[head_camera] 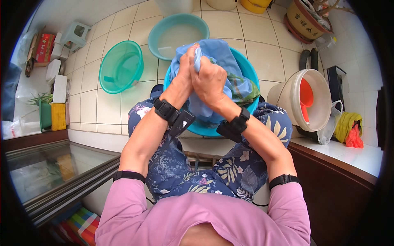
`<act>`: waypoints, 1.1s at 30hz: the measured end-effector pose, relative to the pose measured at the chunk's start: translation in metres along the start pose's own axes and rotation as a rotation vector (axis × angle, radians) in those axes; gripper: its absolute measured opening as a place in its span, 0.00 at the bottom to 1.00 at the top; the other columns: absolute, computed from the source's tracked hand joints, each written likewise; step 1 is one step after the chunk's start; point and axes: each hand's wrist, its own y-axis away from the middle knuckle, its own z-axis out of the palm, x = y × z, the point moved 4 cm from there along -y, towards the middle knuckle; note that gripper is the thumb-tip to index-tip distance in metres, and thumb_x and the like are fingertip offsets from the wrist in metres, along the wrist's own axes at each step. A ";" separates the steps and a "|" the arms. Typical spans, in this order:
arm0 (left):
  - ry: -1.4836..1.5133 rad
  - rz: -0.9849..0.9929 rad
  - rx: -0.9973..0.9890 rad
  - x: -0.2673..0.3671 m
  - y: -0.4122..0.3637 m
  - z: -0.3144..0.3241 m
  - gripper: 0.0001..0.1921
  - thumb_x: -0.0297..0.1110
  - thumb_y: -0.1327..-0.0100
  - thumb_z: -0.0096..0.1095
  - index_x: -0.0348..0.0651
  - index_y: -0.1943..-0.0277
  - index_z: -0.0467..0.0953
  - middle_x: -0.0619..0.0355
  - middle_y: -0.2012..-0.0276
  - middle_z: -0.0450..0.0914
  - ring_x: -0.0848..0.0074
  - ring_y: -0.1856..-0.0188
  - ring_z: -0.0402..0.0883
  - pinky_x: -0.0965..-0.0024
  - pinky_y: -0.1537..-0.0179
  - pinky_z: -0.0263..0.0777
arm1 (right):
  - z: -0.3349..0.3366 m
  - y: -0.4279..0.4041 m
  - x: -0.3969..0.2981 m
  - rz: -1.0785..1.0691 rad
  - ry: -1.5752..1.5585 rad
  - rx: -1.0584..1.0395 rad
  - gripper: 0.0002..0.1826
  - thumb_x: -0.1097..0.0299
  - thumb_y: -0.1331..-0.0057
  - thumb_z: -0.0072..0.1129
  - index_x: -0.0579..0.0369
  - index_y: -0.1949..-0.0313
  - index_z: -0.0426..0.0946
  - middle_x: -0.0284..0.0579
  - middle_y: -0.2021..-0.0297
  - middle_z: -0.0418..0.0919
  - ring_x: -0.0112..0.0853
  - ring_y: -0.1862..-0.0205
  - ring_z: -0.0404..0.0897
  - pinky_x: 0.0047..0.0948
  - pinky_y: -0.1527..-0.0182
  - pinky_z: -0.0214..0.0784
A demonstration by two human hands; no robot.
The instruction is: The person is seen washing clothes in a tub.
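Observation:
Close together above a bright blue plastic basin (241, 63), my left hand (186, 63) and my right hand (211, 78) are both closed on a light blue cloth (217, 47). A bunched fold of it pokes up between my fists. The cloth heaps over the basin and bears a green and brown patterned part (243, 89) at its right side. Folds and my hands hide most of the basin's inside. The basin stands on the floor between my knees.
A teal basin (197, 23) of cloudy water stands beyond. An empty green basin (106, 66) is at left. To the right, a white bucket (281, 92) lies tilted with a red dipper (306, 95) inside. A potted plant (304, 24) and a grey stool (72, 35) stand farther off.

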 end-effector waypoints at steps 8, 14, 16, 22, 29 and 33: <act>-0.075 0.010 0.085 0.002 0.005 0.005 0.13 0.41 0.32 0.49 0.42 0.56 0.76 0.61 0.62 0.79 0.78 0.61 0.77 0.75 0.58 0.71 | 0.005 0.008 -0.002 0.027 0.020 -0.078 0.24 0.50 0.36 0.50 0.56 0.82 0.72 0.56 0.86 0.73 0.52 0.82 0.74 0.45 0.80 0.65; -0.221 0.087 0.793 -0.029 0.005 0.024 0.13 0.43 0.32 0.47 0.45 0.61 0.75 0.65 0.63 0.77 0.80 0.61 0.74 0.75 0.59 0.68 | 0.008 -0.017 0.042 0.197 0.122 -0.027 0.18 0.56 0.41 0.56 0.54 0.82 0.71 0.53 0.87 0.73 0.49 0.83 0.75 0.43 0.80 0.66; -0.173 0.006 0.368 -0.004 0.010 0.010 0.14 0.46 0.33 0.49 0.47 0.69 0.72 0.69 0.75 0.72 0.83 0.72 0.72 0.77 0.72 0.66 | 0.003 0.000 0.005 0.040 0.091 -0.021 0.14 0.61 0.45 0.58 0.53 0.82 0.70 0.51 0.88 0.72 0.47 0.83 0.76 0.42 0.80 0.66; -0.212 0.026 0.842 -0.028 0.009 0.035 0.16 0.44 0.31 0.45 0.42 0.50 0.73 0.61 0.59 0.77 0.78 0.55 0.74 0.74 0.54 0.69 | 0.005 -0.022 0.046 0.206 0.190 -0.024 0.18 0.58 0.39 0.55 0.53 0.83 0.69 0.52 0.88 0.72 0.45 0.84 0.75 0.41 0.81 0.65; -0.189 0.056 0.820 -0.023 0.006 0.044 0.14 0.45 0.34 0.51 0.44 0.61 0.75 0.62 0.66 0.79 0.78 0.65 0.78 0.71 0.60 0.72 | 0.009 -0.024 0.060 0.335 0.142 -0.075 0.20 0.53 0.39 0.56 0.56 0.80 0.73 0.54 0.83 0.76 0.51 0.78 0.77 0.44 0.75 0.69; -0.217 0.085 0.811 0.004 0.008 0.025 0.11 0.40 0.33 0.49 0.45 0.57 0.75 0.60 0.61 0.81 0.73 0.57 0.79 0.66 0.55 0.73 | 0.016 -0.015 0.051 0.611 -0.674 -0.330 0.26 0.50 0.38 0.56 0.58 0.49 0.70 0.52 0.55 0.76 0.37 0.50 0.75 0.33 0.51 0.66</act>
